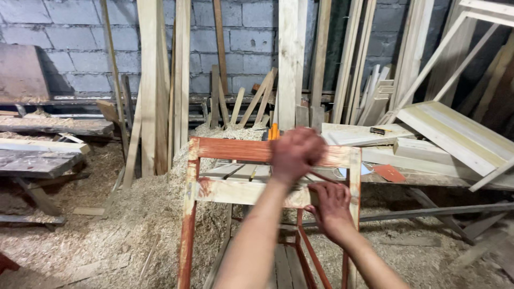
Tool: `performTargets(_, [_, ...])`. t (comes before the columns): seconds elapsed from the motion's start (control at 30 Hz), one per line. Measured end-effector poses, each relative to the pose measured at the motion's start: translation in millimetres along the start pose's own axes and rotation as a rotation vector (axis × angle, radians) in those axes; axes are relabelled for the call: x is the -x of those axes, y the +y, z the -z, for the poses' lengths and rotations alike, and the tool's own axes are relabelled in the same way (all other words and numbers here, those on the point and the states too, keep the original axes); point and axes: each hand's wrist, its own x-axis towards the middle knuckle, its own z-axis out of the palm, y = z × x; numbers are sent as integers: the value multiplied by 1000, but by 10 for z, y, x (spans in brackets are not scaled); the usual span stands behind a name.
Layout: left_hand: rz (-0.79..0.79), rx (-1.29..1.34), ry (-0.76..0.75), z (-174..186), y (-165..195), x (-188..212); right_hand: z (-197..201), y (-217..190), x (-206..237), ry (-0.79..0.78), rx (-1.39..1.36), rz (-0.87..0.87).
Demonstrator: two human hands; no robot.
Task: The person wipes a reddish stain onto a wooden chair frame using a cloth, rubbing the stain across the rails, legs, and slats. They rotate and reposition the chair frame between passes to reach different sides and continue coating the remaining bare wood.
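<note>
- Left hand [296, 152], blurred, is raised over the red-stained wooden frame [225, 151], fingers curled; what it grips, I cannot tell.
- Right hand [331, 206] clasps the frame's lower rail.
- Frame stands in sawdust [134, 214].

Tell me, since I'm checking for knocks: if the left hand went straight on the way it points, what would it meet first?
Probably the orange-handled tool just beyond the left hand, above the red-stained frame's top rail; behind that stand upright planks. Motion blur leaves depth uncertain.
</note>
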Motion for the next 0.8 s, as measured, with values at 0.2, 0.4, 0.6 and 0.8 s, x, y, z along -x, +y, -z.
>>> performTargets(0.2, [48,-62,38,1055,-1076,120,146,-107,-29,37,-39,22])
performTargets(0.4, [244,-312,219,1262,-1357,275,148,-150,-42,10,-73,-36])
performTargets(0.6, [122,42,187,407,-501,24,61,-106,-7,40,-54,-20])
performTargets(0.8, [84,79,-347,-314,534,-232,-73,4,48,-113,167,-73])
